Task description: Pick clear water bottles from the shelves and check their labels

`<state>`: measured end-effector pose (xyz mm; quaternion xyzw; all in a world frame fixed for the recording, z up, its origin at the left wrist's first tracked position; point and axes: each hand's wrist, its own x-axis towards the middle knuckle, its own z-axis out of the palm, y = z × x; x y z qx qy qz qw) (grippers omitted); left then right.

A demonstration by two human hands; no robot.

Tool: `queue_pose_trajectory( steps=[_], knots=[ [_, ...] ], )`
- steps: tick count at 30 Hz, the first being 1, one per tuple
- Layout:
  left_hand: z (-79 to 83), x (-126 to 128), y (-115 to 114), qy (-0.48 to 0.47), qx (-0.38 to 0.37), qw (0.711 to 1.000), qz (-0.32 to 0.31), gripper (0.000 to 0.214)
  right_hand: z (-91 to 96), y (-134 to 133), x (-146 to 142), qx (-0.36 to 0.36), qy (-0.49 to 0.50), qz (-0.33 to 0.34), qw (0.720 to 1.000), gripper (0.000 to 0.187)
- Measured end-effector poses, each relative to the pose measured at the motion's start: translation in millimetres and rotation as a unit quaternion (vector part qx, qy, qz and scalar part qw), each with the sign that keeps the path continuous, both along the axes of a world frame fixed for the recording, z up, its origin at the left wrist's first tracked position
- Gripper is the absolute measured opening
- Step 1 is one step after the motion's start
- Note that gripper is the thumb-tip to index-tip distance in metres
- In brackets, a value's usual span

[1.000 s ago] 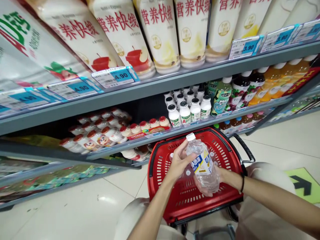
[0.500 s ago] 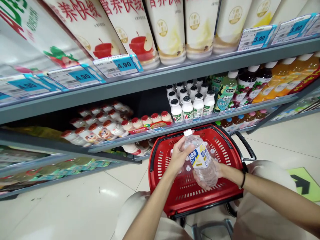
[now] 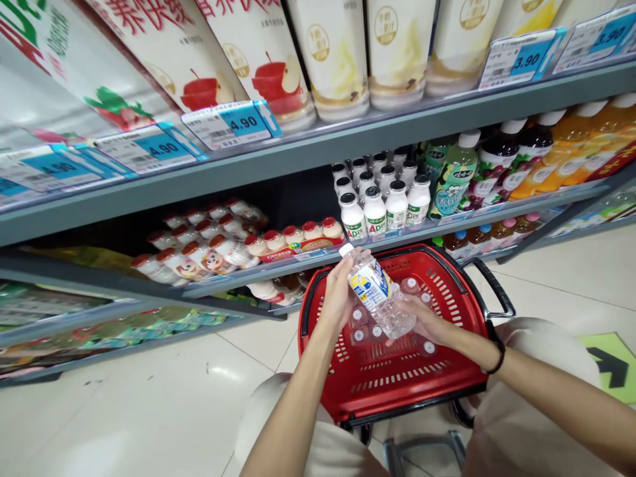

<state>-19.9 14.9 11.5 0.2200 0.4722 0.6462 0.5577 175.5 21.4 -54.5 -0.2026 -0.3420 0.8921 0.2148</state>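
Both hands hold a clear plastic bottle (image 3: 378, 297) with a white cap and a blue-yellow label, tilted with its cap up-left, above a red shopping basket (image 3: 462, 371). My left hand (image 3: 338, 295) grips the bottle near its neck. My right hand (image 3: 423, 320) cups its lower end from beneath. Several more clear bottles (image 3: 415, 286) stand inside the basket under the held one.
A grey shelf (image 3: 348, 142) with price tags carries tall white cartons. The lower shelf (image 3: 308, 262) holds small white AD bottles (image 3: 375, 209), red-capped bottles (image 3: 213, 242) and juice bottles (image 3: 536, 149). White tiled floor (image 3: 149, 404) and a green arrow mark (image 3: 613, 368) lie around.
The bottle has moved up and left toward the lower shelf and tilted further, cap leading. Both hands went with it, still holding it.
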Motion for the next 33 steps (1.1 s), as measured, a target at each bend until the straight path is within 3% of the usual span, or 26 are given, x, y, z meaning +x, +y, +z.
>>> queue_pose_trajectory(
  steps=[3, 6, 11, 13, 17, 20, 23, 24, 26, 29, 33],
  knots=[
    [0.5, -6.3, 1.6, 0.007, 0.003, 1.000, 0.008, 0.060, 2.7, -0.5, -0.5, 0.089, -0.071, -0.087, 0.990, 0.066],
    [1.8, -9.9, 2.4, 0.008, 0.006, 1.000, 0.009, 0.056, 3.5, 3.9, 1.0, 0.195, -0.137, -0.183, 0.954, 0.072],
    [3.6, -10.8, 1.8, -0.007, 0.009, 1.000, 0.014, 0.054, -2.5, 10.7, 9.1, 0.315, -0.172, -0.225, 0.906, 0.071],
    [4.7, -10.6, 0.8, -0.007, 0.008, 1.000, 0.012, 0.055, -4.8, 12.1, 13.4, 0.394, -0.201, -0.242, 0.864, 0.073],
    [7.0, -9.7, -1.1, -0.002, 0.003, 1.000, 0.009, 0.056, -7.3, 17.8, 21.5, 0.582, -0.221, -0.261, 0.738, 0.076],
    [7.6, -8.0, -1.4, -0.005, -0.003, 1.000, 0.005, 0.057, -9.2, 25.6, 25.9, 0.674, -0.200, -0.275, 0.656, 0.078],
    [7.7, -6.5, -0.5, -0.017, -0.011, 1.000, 0.007, 0.059, -9.7, 30.9, 28.4, 0.710, -0.186, -0.280, 0.619, 0.071],
    [7.8, -6.4, -0.2, -0.019, -0.013, 1.000, 0.007, 0.059, -9.2, 31.1, 28.5, 0.706, -0.186, -0.277, 0.624, 0.069],
    [8.3, -6.7, 0.0, -0.011, -0.011, 1.000, 0.005, 0.059, -7.3, 28.5, 27.4, 0.670, -0.205, -0.266, 0.662, 0.066],
    [8.7, -7.8, -0.8, 0.009, -0.001, 1.000, 0.001, 0.054, -3.1, 20.7, 22.0, 0.548, -0.243, -0.235, 0.765, 0.066],
    [6.2, -8.3, -2.2, 0.015, 0.009, 1.000, 0.002, 0.050, -1.3, 14.4, 10.3, 0.310, -0.191, -0.198, 0.910, 0.057]
  ],
)
